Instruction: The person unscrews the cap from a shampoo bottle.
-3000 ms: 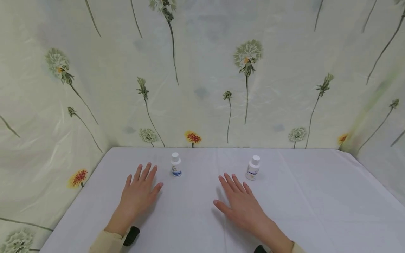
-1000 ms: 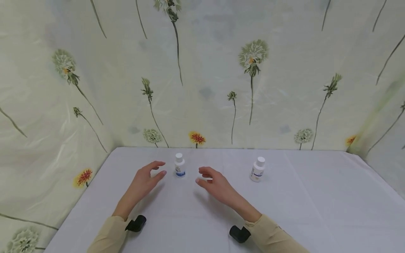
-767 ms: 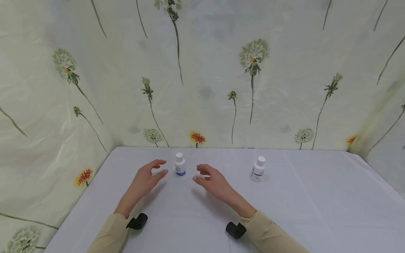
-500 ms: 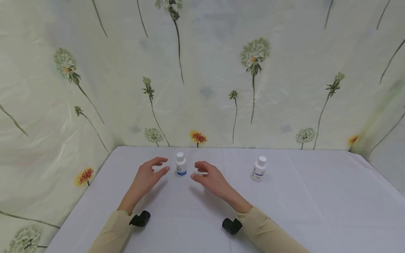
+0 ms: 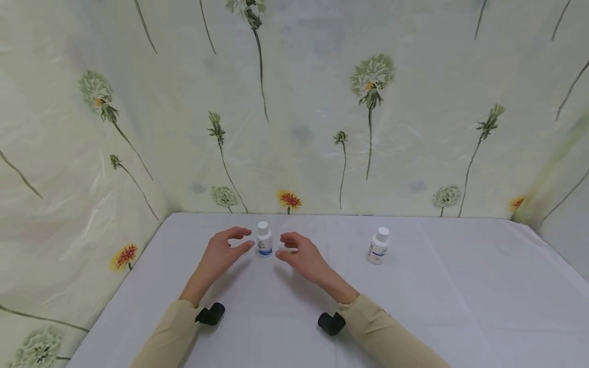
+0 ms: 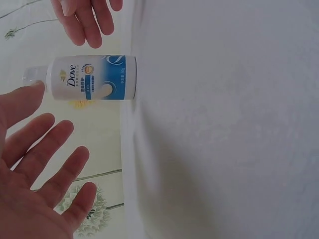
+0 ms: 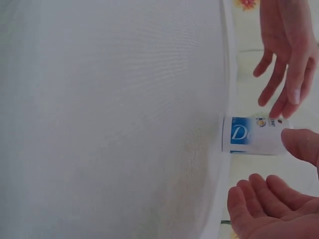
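Note:
A small white Dove bottle (image 5: 264, 241) with a white cap and a blue lower label stands upright on the table, between my two hands. On its left is my left hand (image 5: 222, 251), fingers relaxed and thumb apart, the tips close to the bottle. My right hand (image 5: 303, 258) faces it from the other side with loosely bent fingers, a small gap away. The left wrist view shows the bottle's label (image 6: 89, 78) facing me, with my left thumb overlapping the cap. In the right wrist view my right thumb partly covers the bottle (image 7: 256, 139). Neither hand holds anything.
A second small white bottle (image 5: 378, 246) stands upright further right. White cloth covers the table (image 5: 437, 301); its back edge meets a flower-printed curtain (image 5: 303, 102), which also rises along the left and right sides. Black wrist cameras (image 5: 210, 314) hang below both forearms.
From spread, palm-down hands, both have turned palms inward with fingers bent. The right hand has moved left and the left hand right, narrowing the gaps to the left bottle. Both bottles stay standing.

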### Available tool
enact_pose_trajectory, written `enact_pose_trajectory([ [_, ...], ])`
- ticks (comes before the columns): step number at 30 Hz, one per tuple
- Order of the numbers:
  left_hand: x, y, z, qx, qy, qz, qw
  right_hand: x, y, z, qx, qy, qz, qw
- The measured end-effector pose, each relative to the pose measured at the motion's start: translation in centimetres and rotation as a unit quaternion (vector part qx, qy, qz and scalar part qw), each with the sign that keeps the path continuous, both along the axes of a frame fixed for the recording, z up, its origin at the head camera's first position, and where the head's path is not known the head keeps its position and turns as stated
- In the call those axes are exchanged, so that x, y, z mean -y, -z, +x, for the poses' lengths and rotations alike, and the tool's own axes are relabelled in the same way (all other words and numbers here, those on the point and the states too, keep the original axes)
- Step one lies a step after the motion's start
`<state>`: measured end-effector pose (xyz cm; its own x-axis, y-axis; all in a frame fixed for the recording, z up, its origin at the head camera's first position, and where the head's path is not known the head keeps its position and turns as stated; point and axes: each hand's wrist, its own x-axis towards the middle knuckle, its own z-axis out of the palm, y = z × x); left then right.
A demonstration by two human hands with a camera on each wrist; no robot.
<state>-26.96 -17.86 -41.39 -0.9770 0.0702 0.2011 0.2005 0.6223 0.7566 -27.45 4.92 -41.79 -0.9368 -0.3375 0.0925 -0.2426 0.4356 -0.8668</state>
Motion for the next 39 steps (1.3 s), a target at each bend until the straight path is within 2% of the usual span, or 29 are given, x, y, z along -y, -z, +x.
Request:
enact_pose_trajectory([
  [10,0.0,0.1,-0.2,0.006,0.001,0.010,0.9999,0.4,0.3,-0.6,0.011,0.005,-0.017,1.000],
  [16,-0.2,0.2,-0.4,-0.005,0.010,0.024,0.9997,0.8,0.5,-0.7,0.020,0.002,-0.024,1.000],
  [23,-0.5,0.3,-0.6,-0.013,0.005,0.022,0.9997,1.4,0.7,-0.6,0.024,0.003,-0.030,0.999],
  [32,-0.4,-0.2,-0.8,-0.031,0.018,0.029,0.9989,2.1,0.5,-1.0,0.021,0.002,-0.033,0.999],
  [39,-0.8,-0.5,-1.2,-0.022,0.027,0.041,0.9985,2.4,0.6,-1.5,0.023,0.008,-0.025,0.999],
])
